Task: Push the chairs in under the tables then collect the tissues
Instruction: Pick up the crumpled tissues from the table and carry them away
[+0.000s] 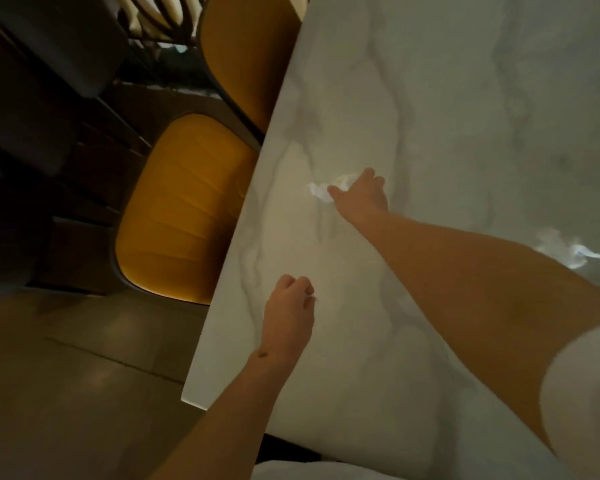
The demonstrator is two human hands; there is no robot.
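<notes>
A crumpled tissue [321, 192] lies on the marble surface [447, 98], pinched by the right hand [359, 197] fingers. The left hand [288, 313] hovers with fingers curled closed. Another tissue [565, 252] sits farther right.

The right hand [359, 197] reaches far across the pale marble worktop [447, 98] and pinches a crumpled white tissue [321, 192]. The left hand [288, 313] hovers nearer, fingers curled – a scrap of white shows at its fingertips. Another tissue [568, 252] lies to the right. 2 yellow chairs [184, 209] stand along the worktop's left edge.
</notes>
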